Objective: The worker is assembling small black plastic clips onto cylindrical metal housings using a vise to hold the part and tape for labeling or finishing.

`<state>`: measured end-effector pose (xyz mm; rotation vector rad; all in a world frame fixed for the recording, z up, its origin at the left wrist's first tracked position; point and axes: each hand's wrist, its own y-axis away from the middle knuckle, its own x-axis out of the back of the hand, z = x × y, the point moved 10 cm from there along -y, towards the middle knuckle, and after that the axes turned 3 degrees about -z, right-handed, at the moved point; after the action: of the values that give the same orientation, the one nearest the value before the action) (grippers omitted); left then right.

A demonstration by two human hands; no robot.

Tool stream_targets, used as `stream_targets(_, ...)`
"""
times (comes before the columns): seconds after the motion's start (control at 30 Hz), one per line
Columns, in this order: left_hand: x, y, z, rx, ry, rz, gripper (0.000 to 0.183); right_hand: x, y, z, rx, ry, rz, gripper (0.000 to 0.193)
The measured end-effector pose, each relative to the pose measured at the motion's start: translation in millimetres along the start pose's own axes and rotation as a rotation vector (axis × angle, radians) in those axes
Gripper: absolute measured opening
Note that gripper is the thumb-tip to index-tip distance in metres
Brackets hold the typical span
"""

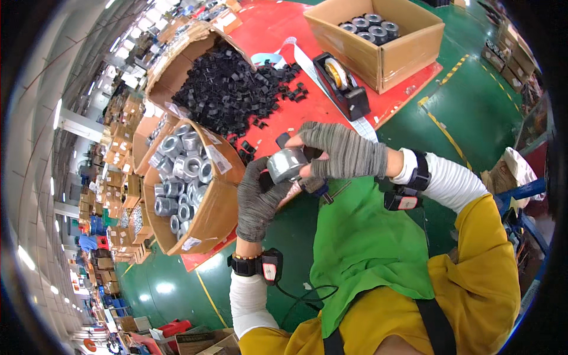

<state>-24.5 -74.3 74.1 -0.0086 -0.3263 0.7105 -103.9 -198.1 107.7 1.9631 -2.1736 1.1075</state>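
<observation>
A shiny silver cylindrical part (286, 164) is held between my two gloved hands. My left hand (258, 198) wraps its left side and underside, with the fingers closed around it. From the right, my right hand (346, 149) closes its fingers and thumb over the other end. A small black piece (283, 140) shows at the top, by the right fingertips; whether it is fixed to the cylinder I cannot tell. Just below the hands, a metal fixture with a thin bar (318, 188) is partly hidden.
Left stands a cardboard box (223, 201) of silver ring-shaped parts. Beyond it, small black pieces (219, 89) spill from a tipped carton onto the red tabletop (263, 23). A black tape dispenser (349, 94) and a box (378, 65) of upright rings are at the far right.
</observation>
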Motion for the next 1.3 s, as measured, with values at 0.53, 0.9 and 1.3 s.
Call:
stream_targets(0.53, -8.4, 1.7, -48.8, 0.014, -0.113, 0.109, 0.044, -51.3, 95.1, 40.7, -0.094, 0.591, -0.401, 0.057)
stream_targets(0.9, -14.9, -0.7, -47.3, -0.005, -0.079, 0.099, 0.043, -106.7, 127.0, 95.0, -0.320, 0.351, -0.286, 0.053)
stream_targets(1.3, 3.2, 12.2, -42.5, -0.047, -0.004, 0.187, 0.048, -106.3, 144.6, 105.3, -0.338, 0.015, -0.128, 0.060)
